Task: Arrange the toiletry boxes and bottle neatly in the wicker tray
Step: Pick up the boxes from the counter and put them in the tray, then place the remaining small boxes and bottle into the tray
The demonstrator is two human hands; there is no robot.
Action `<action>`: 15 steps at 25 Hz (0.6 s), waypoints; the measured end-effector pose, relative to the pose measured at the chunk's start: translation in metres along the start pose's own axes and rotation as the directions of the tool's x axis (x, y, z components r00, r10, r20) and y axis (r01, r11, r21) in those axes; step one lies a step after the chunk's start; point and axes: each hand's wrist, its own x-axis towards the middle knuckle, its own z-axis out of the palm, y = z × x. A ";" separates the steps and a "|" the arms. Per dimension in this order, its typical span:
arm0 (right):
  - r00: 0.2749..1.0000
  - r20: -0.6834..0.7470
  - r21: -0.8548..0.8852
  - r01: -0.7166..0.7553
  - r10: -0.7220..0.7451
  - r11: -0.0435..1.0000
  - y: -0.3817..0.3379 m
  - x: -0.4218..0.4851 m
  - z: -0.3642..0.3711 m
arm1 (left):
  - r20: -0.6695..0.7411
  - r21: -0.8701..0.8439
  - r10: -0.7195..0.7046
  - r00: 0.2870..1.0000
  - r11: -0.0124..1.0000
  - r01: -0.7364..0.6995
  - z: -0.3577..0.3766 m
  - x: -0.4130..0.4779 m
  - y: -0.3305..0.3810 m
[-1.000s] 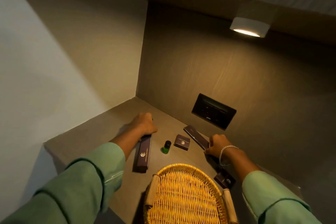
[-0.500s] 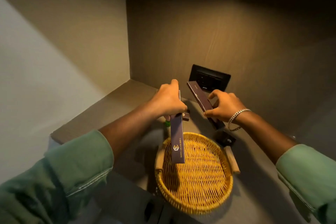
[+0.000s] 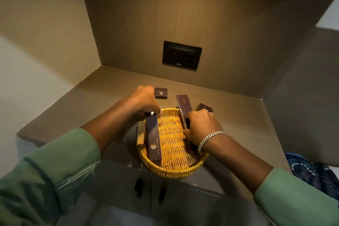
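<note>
A round wicker tray [image 3: 170,168] sits at the counter's front edge. My left hand [image 3: 145,100] grips the far end of a long dark box [image 3: 153,138], which lies along the tray's left side. My right hand [image 3: 200,127] holds a second long dark box [image 3: 184,109] tilted over the tray's right side, its far end sticking out past the rim. A small square dark box [image 3: 160,93] lies on the counter behind the tray. Another small dark box [image 3: 204,107] shows just beyond my right hand. The green bottle is hidden from view.
The counter [image 3: 238,115] sits in a wood-lined niche with walls close on the left, back and right. A black socket panel [image 3: 181,55] is set in the back wall. Cabinet doors with dark handles [image 3: 139,185] are below the counter edge.
Both hands have come down to the tray. The left box went from hanging above the tray to lying along its left side; the right box dropped from the air to the tray's right side.
</note>
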 end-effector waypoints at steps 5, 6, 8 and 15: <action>0.999 -0.049 -0.062 0.012 -0.015 0.998 -0.001 -0.007 0.010 | -0.027 -0.004 0.003 1.000 1.000 -0.003 0.004 0.006 -0.010; 0.998 -0.051 -0.062 0.017 -0.020 0.998 0.000 -0.008 0.012 | -0.037 0.001 0.009 0.999 1.000 -0.009 0.005 0.006 -0.011; 0.996 -0.079 -0.071 0.025 -0.031 0.997 0.000 -0.009 0.013 | -0.033 0.025 0.014 0.999 1.000 -0.013 0.004 0.007 -0.012; 0.991 -0.136 -0.051 -0.012 0.005 0.999 -0.006 -0.016 0.010 | -0.333 0.110 0.232 0.914 0.972 -0.207 -0.030 0.044 0.010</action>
